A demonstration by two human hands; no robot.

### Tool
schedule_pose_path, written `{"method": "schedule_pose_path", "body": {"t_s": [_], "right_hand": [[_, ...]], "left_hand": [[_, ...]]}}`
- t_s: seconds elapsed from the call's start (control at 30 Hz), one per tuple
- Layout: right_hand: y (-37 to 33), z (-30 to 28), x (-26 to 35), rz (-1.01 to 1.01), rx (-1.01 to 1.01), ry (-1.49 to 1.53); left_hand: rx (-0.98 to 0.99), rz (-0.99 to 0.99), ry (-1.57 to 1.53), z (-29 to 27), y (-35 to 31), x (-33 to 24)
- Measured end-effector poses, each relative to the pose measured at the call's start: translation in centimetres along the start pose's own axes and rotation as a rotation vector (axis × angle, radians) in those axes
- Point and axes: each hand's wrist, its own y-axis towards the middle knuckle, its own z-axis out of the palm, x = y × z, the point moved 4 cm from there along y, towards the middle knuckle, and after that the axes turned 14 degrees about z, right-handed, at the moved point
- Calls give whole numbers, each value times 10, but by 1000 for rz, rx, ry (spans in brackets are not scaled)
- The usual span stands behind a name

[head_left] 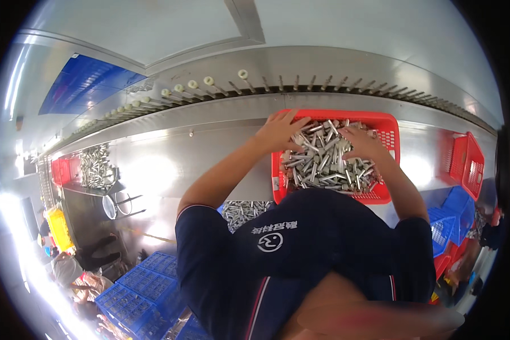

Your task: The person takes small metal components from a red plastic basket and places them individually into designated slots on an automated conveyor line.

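Note:
A red plastic basket [393, 164] stands on the metal bench in front of me, filled with a loose heap of small silvery metal parts [323, 158], many with a thin rod and a wider flat end. My left hand [281, 134] lies over the basket's far left corner, fingers spread, their tips at the parts. On the right side of the heap, my right hand [366, 144] reaches in with fingers and thumb apart, touching the parts. Nothing lifted shows in either hand.
Behind the basket runs a long row of metal pegs [296, 83], several on the left topped with pale round pieces [208, 81]. An empty-looking red basket [468, 164] and blue baskets [456, 209] are at right. Blue crates [147, 277] stand lower left, near another person [68, 269].

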Motion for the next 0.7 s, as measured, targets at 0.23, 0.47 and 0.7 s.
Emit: {"method": "schedule_pose_path", "body": {"t_s": [0.23,0.47,0.7], "right_hand": [[101,-99,109,-205,-547,248],[232,-98,144,-25,69,789],[186,-139,115,-102,-567,891]], "left_hand": [[-318,-272,441,-79,-32,134],[-80,-356,86,-67,-16,176],[-79,-310,75,-69,13,144]]}}
